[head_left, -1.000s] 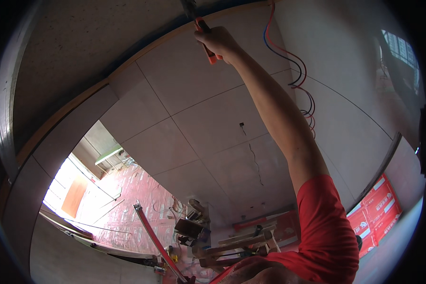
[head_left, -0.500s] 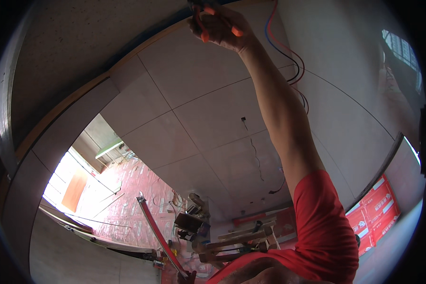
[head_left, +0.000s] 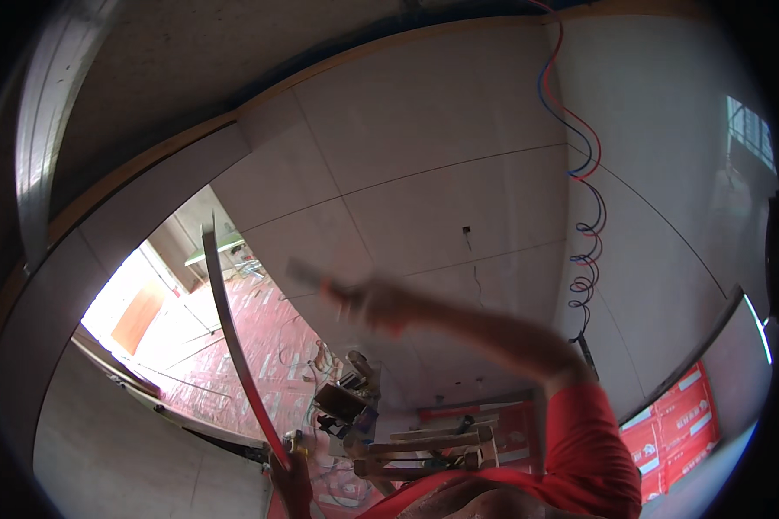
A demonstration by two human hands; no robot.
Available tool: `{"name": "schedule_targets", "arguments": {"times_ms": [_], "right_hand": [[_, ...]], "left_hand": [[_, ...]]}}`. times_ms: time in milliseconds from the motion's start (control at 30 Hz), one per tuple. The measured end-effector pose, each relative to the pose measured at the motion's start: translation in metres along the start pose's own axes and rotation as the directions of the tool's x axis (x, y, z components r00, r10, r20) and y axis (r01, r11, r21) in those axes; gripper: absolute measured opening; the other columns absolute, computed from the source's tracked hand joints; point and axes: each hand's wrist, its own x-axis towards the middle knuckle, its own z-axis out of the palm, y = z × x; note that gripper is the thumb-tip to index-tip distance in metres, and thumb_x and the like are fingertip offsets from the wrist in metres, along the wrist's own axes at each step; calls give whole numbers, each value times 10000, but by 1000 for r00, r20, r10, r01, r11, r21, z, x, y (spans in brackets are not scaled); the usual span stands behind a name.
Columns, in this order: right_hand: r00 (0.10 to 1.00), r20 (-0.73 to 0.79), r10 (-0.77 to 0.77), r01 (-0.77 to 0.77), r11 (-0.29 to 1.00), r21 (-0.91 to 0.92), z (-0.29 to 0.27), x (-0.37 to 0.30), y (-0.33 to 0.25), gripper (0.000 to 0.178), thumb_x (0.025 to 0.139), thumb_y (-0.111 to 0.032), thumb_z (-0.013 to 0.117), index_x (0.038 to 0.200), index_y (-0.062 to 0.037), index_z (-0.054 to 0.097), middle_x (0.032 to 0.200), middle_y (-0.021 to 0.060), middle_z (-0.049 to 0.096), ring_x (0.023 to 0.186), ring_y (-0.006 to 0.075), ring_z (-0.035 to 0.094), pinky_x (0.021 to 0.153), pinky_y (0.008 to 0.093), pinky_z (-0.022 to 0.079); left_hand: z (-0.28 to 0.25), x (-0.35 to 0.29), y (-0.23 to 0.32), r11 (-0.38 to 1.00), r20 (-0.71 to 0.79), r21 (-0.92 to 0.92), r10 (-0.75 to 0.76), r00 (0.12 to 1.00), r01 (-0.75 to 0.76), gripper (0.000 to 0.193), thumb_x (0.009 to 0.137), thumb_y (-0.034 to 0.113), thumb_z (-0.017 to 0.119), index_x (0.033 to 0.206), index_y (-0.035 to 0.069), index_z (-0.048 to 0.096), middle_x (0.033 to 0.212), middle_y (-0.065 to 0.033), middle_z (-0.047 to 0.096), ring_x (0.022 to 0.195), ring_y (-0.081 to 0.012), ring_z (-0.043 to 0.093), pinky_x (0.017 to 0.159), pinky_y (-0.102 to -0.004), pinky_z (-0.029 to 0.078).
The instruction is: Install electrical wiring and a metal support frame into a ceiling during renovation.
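My left hand (head_left: 292, 486), low in the picture, is closed around the lower end of a long, narrow metal strip (head_left: 227, 324). The strip rises in a curve toward the upper left and looks reddish near my hand. Across the middle reaches my right hand (head_left: 379, 304), smeared by motion, gripping a pliers-like tool (head_left: 307, 275) with orange-red handles. The tool's blurred grey head points up and left, to the right of the strip; its exact kind cannot be made out.
Large grey panels (head_left: 424, 208) with dark joints fill the middle. A coiled red and blue hose (head_left: 587, 259) hangs at the right. Below stands a wooden frame (head_left: 424, 444) beside cluttered tools. Red-printed sheeting (head_left: 260, 346) covers the floor at left, near a bright opening.
My right hand has come down from the top edge to mid-picture with the tool. My left hand has shifted left, and the metal strip now stands higher and steeper.
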Motion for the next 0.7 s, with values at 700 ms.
{"name": "schedule_targets", "arguments": {"times_ms": [700], "right_hand": [[422, -900, -109, 896, 199, 397, -239, 83, -154, 187, 904, -132, 590, 740, -110, 502, 641, -15, 422, 527, 93, 373, 475, 282, 326]], "left_hand": [[-32, 13, 47, 804, -160, 517, 429, 889, -294, 451, 842, 214, 679, 1185, -39, 533, 1023, -148, 632, 882, -258, 642, 730, -304, 544]]}}
